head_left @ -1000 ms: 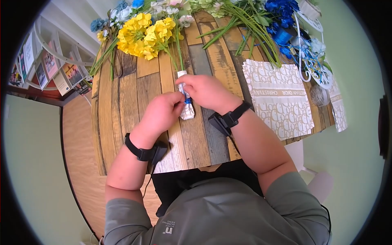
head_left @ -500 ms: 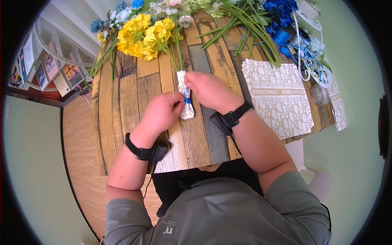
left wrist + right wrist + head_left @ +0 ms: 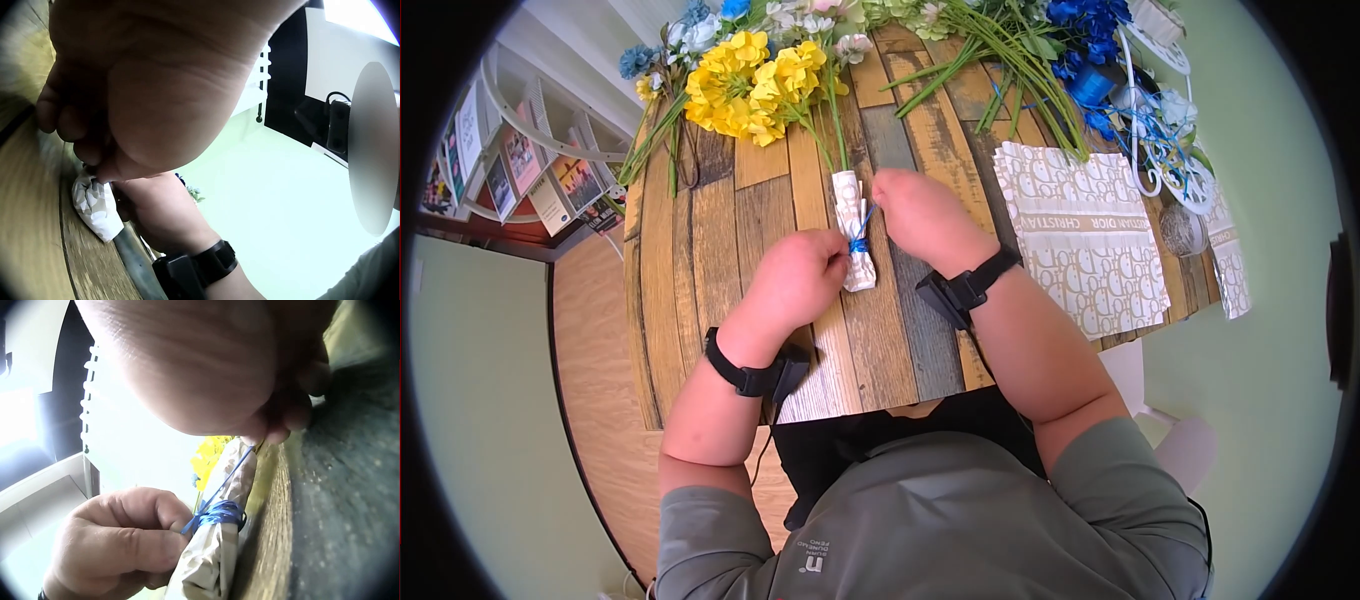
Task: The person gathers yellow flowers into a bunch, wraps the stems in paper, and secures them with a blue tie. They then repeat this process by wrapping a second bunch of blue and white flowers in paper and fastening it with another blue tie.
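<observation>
White patterned paper [image 3: 849,200] is wrapped around the stem below the yellow flowers [image 3: 745,88] and lies on the table. Several turns of blue ribbon [image 3: 220,514] circle its middle. My left hand [image 3: 802,274] pinches a short ribbon end beside the knot, its fingertips close to the paper. From the knot a taut strand runs up to my right hand [image 3: 932,222], which pinches it between thumb and finger just right of the wrap. In the left wrist view, the crumpled lower end of the paper [image 3: 97,209] shows under my left fingertips.
Patterned paper sheets [image 3: 1090,280] lie on the right, with a spool of blue ribbon [image 3: 1090,88] and a white metal stand [image 3: 1135,150] beyond. Green stems [image 3: 1020,75] and blue flowers [image 3: 1090,25] cover the far side. A magazine rack [image 3: 520,150] stands at left.
My right hand has moved off the paper's upper part to the right, drawing the ribbon strand with it. My left hand has stayed nearly still by the knot.
</observation>
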Demonstrator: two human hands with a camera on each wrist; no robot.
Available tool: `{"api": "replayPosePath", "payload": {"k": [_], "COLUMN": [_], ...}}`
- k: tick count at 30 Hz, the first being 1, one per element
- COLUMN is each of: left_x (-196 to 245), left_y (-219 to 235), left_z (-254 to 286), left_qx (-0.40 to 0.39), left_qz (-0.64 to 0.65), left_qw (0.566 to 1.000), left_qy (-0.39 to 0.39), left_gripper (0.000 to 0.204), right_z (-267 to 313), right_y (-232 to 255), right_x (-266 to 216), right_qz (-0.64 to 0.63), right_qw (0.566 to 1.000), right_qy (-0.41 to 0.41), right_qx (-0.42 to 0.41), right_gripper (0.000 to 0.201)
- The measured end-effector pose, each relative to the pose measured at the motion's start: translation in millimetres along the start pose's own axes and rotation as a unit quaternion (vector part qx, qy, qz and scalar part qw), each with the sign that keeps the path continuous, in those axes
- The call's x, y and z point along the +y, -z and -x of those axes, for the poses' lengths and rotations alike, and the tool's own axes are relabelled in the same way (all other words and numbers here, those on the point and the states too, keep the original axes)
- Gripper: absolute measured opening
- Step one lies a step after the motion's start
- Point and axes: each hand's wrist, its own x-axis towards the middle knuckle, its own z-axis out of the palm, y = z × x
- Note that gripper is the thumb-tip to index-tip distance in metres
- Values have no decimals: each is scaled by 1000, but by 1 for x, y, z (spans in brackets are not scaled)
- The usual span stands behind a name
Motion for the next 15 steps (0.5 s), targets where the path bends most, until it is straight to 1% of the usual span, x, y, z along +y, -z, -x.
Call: {"api": "replayPosePath", "payload": {"k": [3,7,9,12,15], "left_x": [0,-1,-1,0,0], "left_y": [0,1,1,3,3], "left_z": [0,-1,-1,-2,-2], "left_qx": [-10,-24,-25,-31,-38], "left_qz": [4,6,11,13,12], "left_qw": [1000,1000,1000,999,999], "left_qy": [10,13,15,19,23], "left_gripper": [9,10,11,11,12], "right_z": [-1,0,-1,-1,-1], "right_y": [2,1,-1,-1,-3], "right_x": [-1,-2,-1,-3,-1], "right_qz": [16,30,33,36,37], "right_qw": [1000,999,998,997,998], "right_qy": [-21,-23,-47,-60,-59], "right_qx": [2,10,7,9,10], "right_gripper": [12,12,9,10,10]}}
